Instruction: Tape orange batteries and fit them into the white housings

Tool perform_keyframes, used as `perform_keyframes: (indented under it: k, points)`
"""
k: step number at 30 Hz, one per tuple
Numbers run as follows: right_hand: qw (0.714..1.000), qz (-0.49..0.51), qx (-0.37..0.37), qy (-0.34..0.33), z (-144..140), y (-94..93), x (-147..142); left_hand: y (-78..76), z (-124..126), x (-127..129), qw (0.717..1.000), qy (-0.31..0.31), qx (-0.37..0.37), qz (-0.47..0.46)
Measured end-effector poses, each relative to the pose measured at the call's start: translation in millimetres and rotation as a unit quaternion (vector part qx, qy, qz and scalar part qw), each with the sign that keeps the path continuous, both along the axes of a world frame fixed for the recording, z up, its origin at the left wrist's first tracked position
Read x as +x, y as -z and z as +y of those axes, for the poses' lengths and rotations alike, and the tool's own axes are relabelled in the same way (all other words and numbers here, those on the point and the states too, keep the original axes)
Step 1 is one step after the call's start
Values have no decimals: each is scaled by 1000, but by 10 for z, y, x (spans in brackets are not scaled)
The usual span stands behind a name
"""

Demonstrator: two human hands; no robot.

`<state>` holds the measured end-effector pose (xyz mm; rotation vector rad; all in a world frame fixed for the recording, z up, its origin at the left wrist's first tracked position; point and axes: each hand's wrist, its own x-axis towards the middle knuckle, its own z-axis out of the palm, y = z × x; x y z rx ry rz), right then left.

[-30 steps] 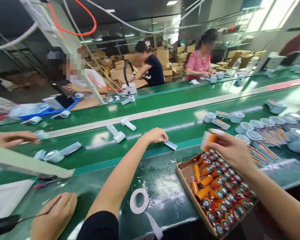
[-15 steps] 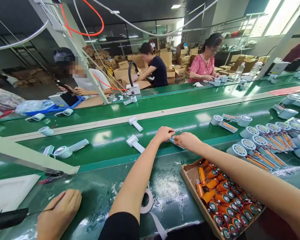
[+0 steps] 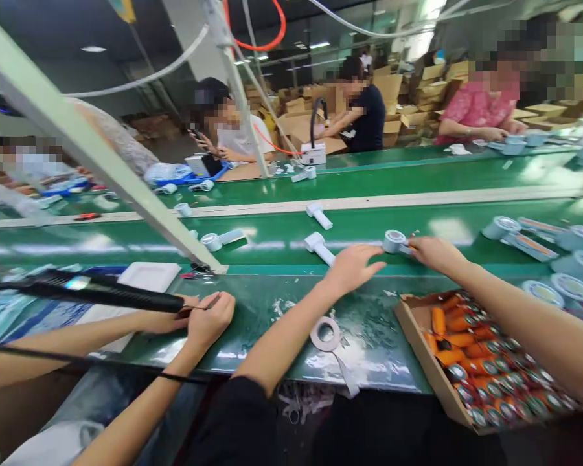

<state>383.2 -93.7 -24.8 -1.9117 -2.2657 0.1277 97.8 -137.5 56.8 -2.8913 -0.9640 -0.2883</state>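
Right hand: your right hand [image 3: 434,252] pinches the handle end of a small white fan unit [image 3: 395,241] lying on the green conveyor belt [image 3: 272,236].
Left hand: your left hand [image 3: 352,268] is spread, palm down, fingers reaching toward the fan's round head, just short of it.
Near you: cardboard box of orange battery cells [image 3: 471,362] at your right; tape roll [image 3: 325,334] on the counter [image 3: 252,323].
Co-worker: a neighbour's hands [image 3: 208,317] work a black tool [image 3: 102,294] at your left.

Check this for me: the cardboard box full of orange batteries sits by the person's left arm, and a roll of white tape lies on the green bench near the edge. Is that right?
Not quite. The head view shows the cardboard box of orange batteries by the person's right arm, under the right hand, not the left. The rest holds: the roll of white tape lies on the green bench near its edge.
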Motion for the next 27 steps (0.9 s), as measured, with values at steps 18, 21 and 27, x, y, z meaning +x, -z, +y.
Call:
perform_keyframes:
  k: [18,21,27]
  points:
    - [799,570,-184,52,-2555,-142,-1776,836,-919,-1454,994,95,28,-36]
    - [697,660,-281,8,-2640,35,-1936,636,-1041,-1368,986,141,55,-74]
    - [778,500,-330,-189,-2750,-22,-1823,535,-891,-1329,967,193,158,-50]
